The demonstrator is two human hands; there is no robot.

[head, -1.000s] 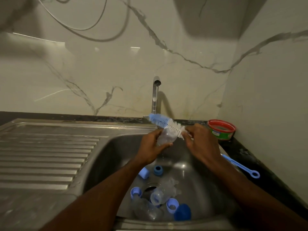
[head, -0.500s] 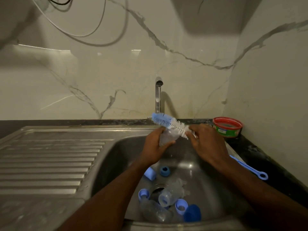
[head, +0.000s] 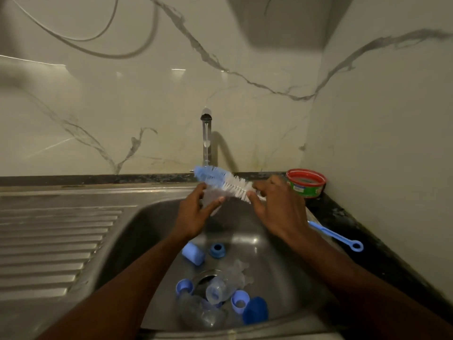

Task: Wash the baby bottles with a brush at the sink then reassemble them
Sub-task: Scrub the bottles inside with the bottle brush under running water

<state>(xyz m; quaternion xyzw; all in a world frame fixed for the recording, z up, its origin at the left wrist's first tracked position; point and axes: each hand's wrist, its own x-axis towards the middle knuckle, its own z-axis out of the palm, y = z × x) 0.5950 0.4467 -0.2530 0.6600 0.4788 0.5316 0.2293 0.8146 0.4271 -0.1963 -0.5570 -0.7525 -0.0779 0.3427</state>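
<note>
Above the sink (head: 137, 231), the left hand (head: 193, 217) holds a clear bottle part (head: 211, 196), its grip narrow, fingers and thumb curled round the piece. At three o'clock from it the right hand (head: 274, 207) pinches the bottle brush (head: 223, 180) near the base of its bristles, the blue-and-white head slanting toward ten o'clock over the clear piece and lying against its top (whether any bristle is inside cannot be told). The tap (head: 207, 136) stands at twelve o'clock behind both hands; running water is too faint to confirm. The step looks like scrubbing this one piece. To do it well, I judge the left hand should keep the opening turned toward the brush and hold firm but not crush the soft plastic, while the right hand turns the bristles through the rim and inner wall. More remains: at six o'clock in the basin lie clear bottles (head: 221, 288), blue rings (head: 240, 300), a blue cap (head: 255, 311) and a blue collar (head: 217, 250). A thin blue brush (head: 335, 238) rests on the tabletop at four o'clock, near a red-rimmed tub (head: 306, 184).
</note>
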